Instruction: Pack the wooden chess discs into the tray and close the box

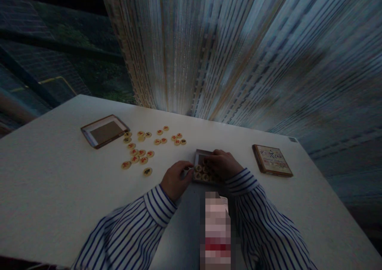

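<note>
1. One white table (59, 178) fills the lower part of the view, its pale top dim in the low light; a small dark patch (293, 140) marks its far right corner.
2. Behind the table hangs a striped curtain (185, 55) in grey, blue and tan, reaching down to the far edge.
3. At upper left, dark window bars (59, 43) cross a view of a brick wall (18, 23), green foliage (77, 35) and a yellow rail (64, 80).
4. On the left of the tabletop lies a shallow open box (104, 131); loose round pieces (142, 153), marked in red or black, spread from beside it toward the middle.
5. Near the right edge rests a flat box with a printed top (273, 161).
6. Between these, in front of the person, sits a small grey tray (204, 151) with tray pieces (197, 176) in its near part.
7. The left hand (178, 178) is at the tray's left wall, thumb and forefinger apart; contact is unclear.
8. The right hand (223, 164) bends over the tray's right side; whether its fingers pinch a piece cannot be told.
9. Both arms wear blue-striped sleeves (128, 226).
</note>
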Motion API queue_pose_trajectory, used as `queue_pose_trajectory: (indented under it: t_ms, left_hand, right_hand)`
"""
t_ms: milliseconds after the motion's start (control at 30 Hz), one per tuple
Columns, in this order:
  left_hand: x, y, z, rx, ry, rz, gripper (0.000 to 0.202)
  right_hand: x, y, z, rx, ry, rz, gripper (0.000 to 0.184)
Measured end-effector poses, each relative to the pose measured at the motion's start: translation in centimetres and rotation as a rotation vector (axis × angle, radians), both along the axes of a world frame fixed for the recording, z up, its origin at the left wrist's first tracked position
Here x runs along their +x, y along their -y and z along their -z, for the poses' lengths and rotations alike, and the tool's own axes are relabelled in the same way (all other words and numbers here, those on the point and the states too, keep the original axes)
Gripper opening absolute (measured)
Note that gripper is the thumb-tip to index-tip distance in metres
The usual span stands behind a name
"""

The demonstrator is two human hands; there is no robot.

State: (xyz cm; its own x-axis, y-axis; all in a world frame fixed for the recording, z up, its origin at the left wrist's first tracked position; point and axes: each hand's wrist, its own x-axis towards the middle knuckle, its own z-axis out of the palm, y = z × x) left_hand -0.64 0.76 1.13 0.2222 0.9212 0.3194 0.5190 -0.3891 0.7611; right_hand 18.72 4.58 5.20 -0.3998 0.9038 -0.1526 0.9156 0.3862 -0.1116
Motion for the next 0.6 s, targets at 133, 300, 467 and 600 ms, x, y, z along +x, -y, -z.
queue_pose_trajectory:
  t_ms: [133,300,467,600]
  left_hand:
    - [0.06,0.03,-0.11,-0.003,-0.003,-0.006,0.015]
    - [0.10,0.01,-0.15,0.005,0.011,-0.001,0.015]
    - [0.05,-0.05,0.10,0.014,0.014,-0.011,0.014]
    - [0.02,-0.04,0.03,0.011,0.000,-0.020,0.015]
  right_hand:
    - [-0.08,0.08,-0.10,0.005,0.010,-0.001,0.025]
    - [-0.01,0.12,0.00,0.011,-0.001,0.000,0.025]
    - [0.04,0.07,-0.01,-0.006,-0.021,0.017,0.026]
    - [0.30,0.14,-0.51,0.056,-0.049,0.038,0.031]
